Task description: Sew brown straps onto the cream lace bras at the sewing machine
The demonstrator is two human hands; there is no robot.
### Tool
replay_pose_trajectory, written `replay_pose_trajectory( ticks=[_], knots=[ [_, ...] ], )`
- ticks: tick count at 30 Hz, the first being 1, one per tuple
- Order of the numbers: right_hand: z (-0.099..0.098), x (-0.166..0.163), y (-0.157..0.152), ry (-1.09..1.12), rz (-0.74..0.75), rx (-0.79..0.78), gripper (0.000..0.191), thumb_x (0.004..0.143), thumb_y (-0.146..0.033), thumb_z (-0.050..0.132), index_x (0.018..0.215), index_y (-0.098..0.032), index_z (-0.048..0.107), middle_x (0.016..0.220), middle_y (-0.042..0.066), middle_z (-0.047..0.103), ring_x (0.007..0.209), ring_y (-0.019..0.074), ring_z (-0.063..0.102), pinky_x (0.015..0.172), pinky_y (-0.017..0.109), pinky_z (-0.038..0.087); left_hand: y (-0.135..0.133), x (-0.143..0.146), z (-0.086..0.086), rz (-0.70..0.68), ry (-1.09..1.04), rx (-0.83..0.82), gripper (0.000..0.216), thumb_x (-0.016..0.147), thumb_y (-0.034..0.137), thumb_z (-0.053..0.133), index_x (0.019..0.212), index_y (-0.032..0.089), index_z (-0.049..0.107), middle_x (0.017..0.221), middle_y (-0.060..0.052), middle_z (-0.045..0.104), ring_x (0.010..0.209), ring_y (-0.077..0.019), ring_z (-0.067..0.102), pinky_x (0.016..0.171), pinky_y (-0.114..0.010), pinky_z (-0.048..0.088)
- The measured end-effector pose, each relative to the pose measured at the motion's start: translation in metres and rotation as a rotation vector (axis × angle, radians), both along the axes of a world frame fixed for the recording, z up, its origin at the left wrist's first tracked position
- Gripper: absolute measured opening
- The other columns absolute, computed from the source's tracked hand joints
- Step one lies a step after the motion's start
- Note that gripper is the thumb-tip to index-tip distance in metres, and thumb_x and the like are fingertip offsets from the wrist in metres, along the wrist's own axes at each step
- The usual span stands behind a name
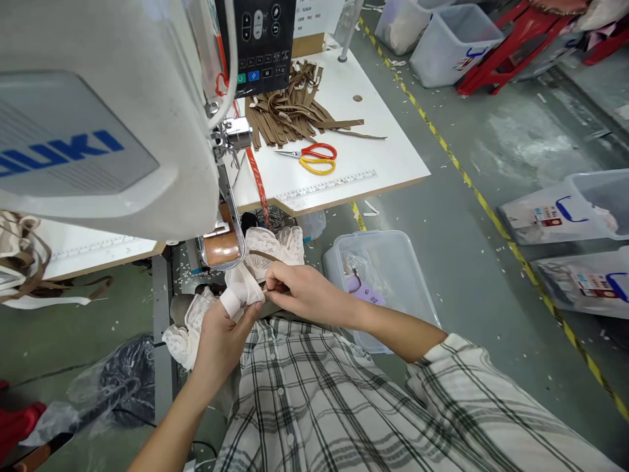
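Note:
My left hand (225, 334) is closed on the pale band of a white lace bra (243, 292), below the sewing machine's arm (181, 157). Thumb and fingers pinch the folded band. My right hand (299, 292) is closed beside it, pinching a thin brown strap (263, 254) whose end sticks up over the lace. Both hands nearly touch. One lace cup (189, 331) hangs down left of my left hand, and more lace (280, 246) lies behind my right hand. The machine's needle area (221, 246) is just above the band; the needle itself is hard to make out.
Scissors (314, 159) and a pile of brown straps (289, 108) lie on the white table (393, 151). A clear plastic bin (413, 282) stands at my right. More brown and white strips (29, 262) hang at the left. Several bins (455, 46) stand beyond the yellow floor line.

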State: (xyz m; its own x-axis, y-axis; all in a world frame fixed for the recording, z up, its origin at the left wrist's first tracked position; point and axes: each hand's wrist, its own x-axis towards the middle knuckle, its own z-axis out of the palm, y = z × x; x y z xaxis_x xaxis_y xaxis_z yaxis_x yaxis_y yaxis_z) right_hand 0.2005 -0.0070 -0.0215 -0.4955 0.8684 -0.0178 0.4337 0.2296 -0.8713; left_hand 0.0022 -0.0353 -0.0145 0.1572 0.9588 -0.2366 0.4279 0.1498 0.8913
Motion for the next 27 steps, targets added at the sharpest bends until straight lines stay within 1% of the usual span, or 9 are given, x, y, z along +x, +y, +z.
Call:
replay_pose_trajectory(
  ticks=[3,6,9,12,15,18,21,24,27],
  knots=[
    [0.001,0.000,0.002,-0.015,0.005,-0.001,0.009,0.086,-0.014,0.057,0.090,-0.020,0.051,0.076,-0.004,0.059,0.064,0.0105,0.051,0.060,0.023,0.034,0.001,0.002,0.002,0.003,0.017,-0.008,0.027,0.083,0.035,0.067,0.103,0.017,0.075,0.089,-0.005,0.074,0.083,-0.0221,0.064,0.075,-0.027,0.048],
    [0.001,0.004,0.008,-0.001,0.019,-0.031,0.015,0.085,-0.017,0.061,0.099,-0.021,0.057,0.078,-0.004,0.065,0.068,0.0114,0.056,0.063,0.023,0.036,0.004,0.002,0.004,0.009,0.003,-0.060,0.028,0.082,0.037,0.069,0.100,0.017,0.076,0.088,-0.005,0.075,0.081,-0.0215,0.064,0.072,-0.026,0.048],
    [0.001,0.008,0.016,0.012,0.100,-0.073,0.010,0.084,-0.021,0.065,0.094,-0.020,0.065,0.078,-0.004,0.066,0.069,0.0104,0.057,0.064,0.022,0.036,0.007,0.000,0.004,0.010,-0.019,-0.138,0.029,0.079,0.040,0.071,0.095,0.016,0.077,0.081,-0.004,0.074,0.074,-0.0203,0.062,0.067,-0.026,0.048],
    [-0.001,0.011,0.021,0.074,0.152,-0.184,0.007,0.083,-0.023,0.066,0.085,-0.017,0.068,0.075,-0.004,0.061,0.066,0.0085,0.052,0.063,0.021,0.037,0.009,-0.003,0.000,0.018,-0.059,-0.209,0.032,0.077,0.043,0.074,0.094,0.017,0.076,0.079,-0.004,0.073,0.070,-0.0179,0.060,0.064,-0.025,0.046],
    [-0.005,0.011,0.022,0.135,0.154,-0.350,0.011,0.082,-0.026,0.065,0.085,-0.016,0.066,0.066,-0.006,0.050,0.059,0.0073,0.043,0.056,0.020,0.034,0.010,-0.006,-0.005,0.041,-0.114,-0.292,0.034,0.076,0.044,0.075,0.096,0.017,0.075,0.083,-0.005,0.073,0.073,-0.0182,0.061,0.065,-0.025,0.047],
    [-0.012,0.009,0.021,0.212,0.157,-0.479,0.015,0.082,-0.030,0.064,0.086,-0.015,0.065,0.062,-0.007,0.039,0.056,0.0069,0.035,0.052,0.020,0.029,0.011,-0.008,-0.010,0.077,-0.168,-0.355,0.035,0.074,0.044,0.077,0.094,0.015,0.074,0.081,-0.006,0.072,0.072,-0.0185,0.060,0.064,-0.026,0.047],
    [-0.017,0.008,0.019,0.310,0.121,-0.580,0.020,0.082,-0.034,0.064,0.087,-0.015,0.064,0.061,-0.008,0.036,0.054,0.0067,0.032,0.050,0.021,0.025,0.013,-0.008,-0.014,0.121,-0.217,-0.365,0.032,0.072,0.042,0.080,0.088,0.015,0.074,0.076,-0.004,0.069,0.070,-0.0169,0.059,0.063,-0.025,0.046],
    [-0.021,0.005,0.016,0.375,0.081,-0.622,0.024,0.082,-0.038,0.064,0.087,-0.015,0.064,0.060,-0.008,0.036,0.053,0.0065,0.030,0.049,0.021,0.023,0.014,-0.006,-0.015,0.166,-0.256,-0.373,0.029,0.070,0.040,0.081,0.082,0.015,0.071,0.071,-0.001,0.065,0.066,-0.0143,0.056,0.061,-0.024,0.045],
    [-0.021,0.002,0.012,0.356,0.035,-0.570,0.025,0.083,-0.041,0.063,0.086,-0.016,0.064,0.061,-0.007,0.038,0.054,0.0071,0.031,0.049,0.021,0.023,0.015,0.000,-0.013,0.204,-0.293,-0.345,0.029,0.070,0.040,0.081,0.077,0.015,0.067,0.068,0.000,0.064,0.063,-0.0130,0.055,0.059,-0.023,0.044]
  ],
)
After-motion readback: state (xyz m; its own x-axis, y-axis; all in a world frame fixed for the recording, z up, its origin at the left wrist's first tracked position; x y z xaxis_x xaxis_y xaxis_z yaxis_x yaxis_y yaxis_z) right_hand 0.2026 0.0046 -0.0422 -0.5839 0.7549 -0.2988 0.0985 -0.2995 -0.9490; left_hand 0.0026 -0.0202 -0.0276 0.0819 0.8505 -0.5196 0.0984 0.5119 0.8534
